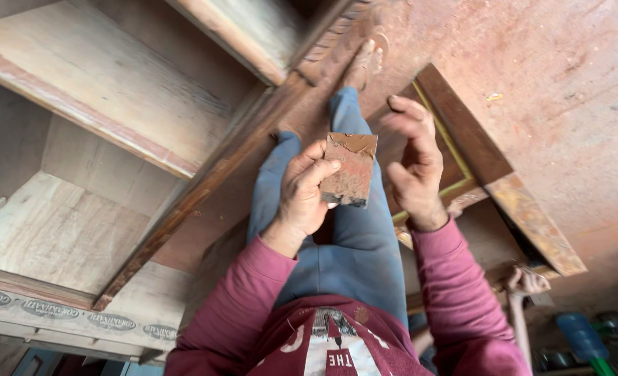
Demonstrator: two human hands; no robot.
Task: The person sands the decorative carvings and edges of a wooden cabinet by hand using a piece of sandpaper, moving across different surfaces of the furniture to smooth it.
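My left hand [302, 188] grips a small rectangular plate [351, 169] smeared with brown paste, pinching its left edge with thumb and fingers above my blue-trousered thighs. My right hand [413, 163] is raised just right of the plate, fingers spread and slightly curled, with nothing in it and not touching the plate. I wear a maroon sweatshirt, and both sleeves show at the bottom.
A large wooden cabinet [100, 104] with open compartments and a carved dark frame [204, 188] fills the left. A framed wooden panel [504, 181] lies on the reddish floor [567, 83] at right. Another person's hand [526, 282] rests at its lower corner. A blue bottle [581, 335] stands at lower right.
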